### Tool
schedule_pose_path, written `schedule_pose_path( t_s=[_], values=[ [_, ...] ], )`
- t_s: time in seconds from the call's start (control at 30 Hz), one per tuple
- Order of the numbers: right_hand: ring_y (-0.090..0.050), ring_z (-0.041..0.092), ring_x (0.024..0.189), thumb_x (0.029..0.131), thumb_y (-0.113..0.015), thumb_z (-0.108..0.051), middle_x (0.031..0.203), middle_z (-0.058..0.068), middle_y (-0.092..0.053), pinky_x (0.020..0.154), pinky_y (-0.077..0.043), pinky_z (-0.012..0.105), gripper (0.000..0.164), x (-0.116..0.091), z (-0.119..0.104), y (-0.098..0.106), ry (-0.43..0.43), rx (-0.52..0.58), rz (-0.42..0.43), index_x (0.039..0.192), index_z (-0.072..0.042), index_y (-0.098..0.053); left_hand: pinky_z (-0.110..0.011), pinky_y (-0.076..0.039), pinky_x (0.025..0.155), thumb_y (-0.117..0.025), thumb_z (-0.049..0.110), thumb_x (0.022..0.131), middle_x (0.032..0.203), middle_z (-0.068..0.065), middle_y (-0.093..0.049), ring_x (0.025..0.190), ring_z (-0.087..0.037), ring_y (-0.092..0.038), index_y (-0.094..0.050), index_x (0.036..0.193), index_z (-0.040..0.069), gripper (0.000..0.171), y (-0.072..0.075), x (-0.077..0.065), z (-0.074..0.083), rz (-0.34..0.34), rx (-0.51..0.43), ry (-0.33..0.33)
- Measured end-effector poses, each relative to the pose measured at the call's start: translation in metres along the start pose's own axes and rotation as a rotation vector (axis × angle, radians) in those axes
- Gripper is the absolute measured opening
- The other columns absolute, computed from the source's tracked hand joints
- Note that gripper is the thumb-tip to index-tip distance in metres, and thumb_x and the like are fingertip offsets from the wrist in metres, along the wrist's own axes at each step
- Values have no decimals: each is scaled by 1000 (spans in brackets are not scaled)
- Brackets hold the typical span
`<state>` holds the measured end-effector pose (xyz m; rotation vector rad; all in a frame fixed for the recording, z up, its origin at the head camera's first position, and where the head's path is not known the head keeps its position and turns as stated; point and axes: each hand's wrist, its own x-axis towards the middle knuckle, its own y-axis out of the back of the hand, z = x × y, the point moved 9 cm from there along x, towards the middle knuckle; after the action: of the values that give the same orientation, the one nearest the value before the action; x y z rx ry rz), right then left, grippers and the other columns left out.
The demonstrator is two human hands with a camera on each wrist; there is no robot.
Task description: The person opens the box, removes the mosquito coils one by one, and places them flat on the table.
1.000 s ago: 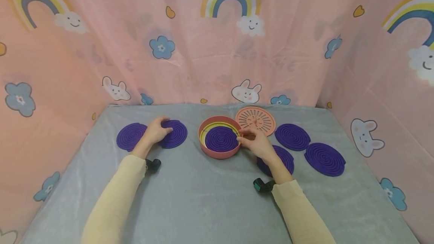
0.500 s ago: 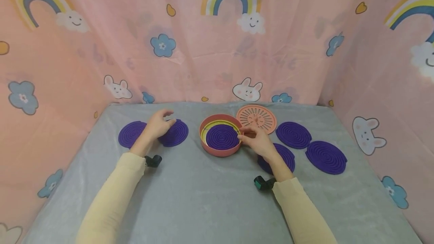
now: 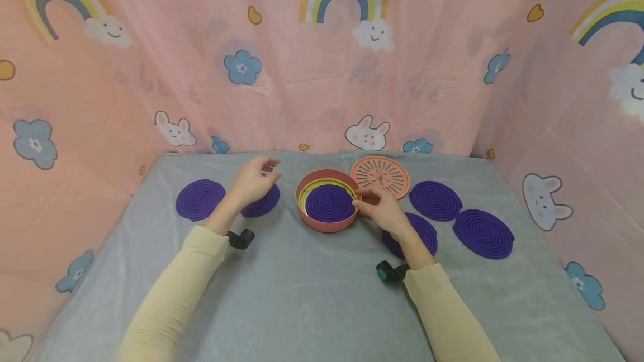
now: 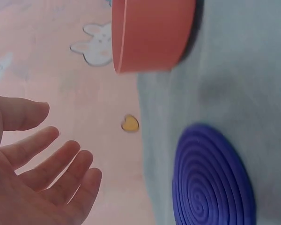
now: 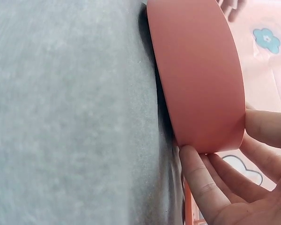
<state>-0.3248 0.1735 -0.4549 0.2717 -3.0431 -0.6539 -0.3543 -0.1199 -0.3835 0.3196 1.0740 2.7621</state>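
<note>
A round coral-red mosquito coil box [image 3: 328, 227] stands mid-table without its lid. Inside it, a purple mosquito coil [image 3: 329, 204] lies over a yellow inner ring. My right hand [image 3: 384, 214] holds the box by its right side; in the right wrist view the thumb is at the rim and the fingertips touch the outer wall. My left hand [image 3: 253, 182] hovers left of the box with fingers loosely spread and nothing in them. Beneath it is another purple coil [image 3: 264, 204], partly hidden in the head view but clearer in the left wrist view.
A slotted orange lid [image 3: 380, 176] lies behind the box on the right. To the far left is one more purple coil [image 3: 200, 200]. Several others, such as this right-hand coil [image 3: 484, 233], lie at the right, one partly under the right forearm. Patterned pink curtain [image 3: 322, 88] surrounds the table.
My left hand has lifted off the near-left coil and moved right, toward the box. The right hand stays at the box, and the coils lie where they were.
</note>
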Motion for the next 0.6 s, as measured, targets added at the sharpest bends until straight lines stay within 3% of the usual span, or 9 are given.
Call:
schedule_pose_path(
  t_s=[0.37,0.6],
  values=[
    [-62,34,119,98,-71,-20,129,19,-64,93,-55,43,42,1,3,-1,17,22,-5,133,-1,-62,-48,-49,103,-60,17,104,133,-22,-60,121,-35,-58,-59,135,-1,36,-29,4,29,-40,-90,-80],
    [-61,35,121,98,-71,-20,130,19,-63,94,-55,45,42,1,2,0,21,12,-1,133,0,-62,-47,-50,103,-60,23,104,134,-16,-60,122,-32,-59,-59,137,3,38,-47,9,37,-81,-107,-62]
  ],
)
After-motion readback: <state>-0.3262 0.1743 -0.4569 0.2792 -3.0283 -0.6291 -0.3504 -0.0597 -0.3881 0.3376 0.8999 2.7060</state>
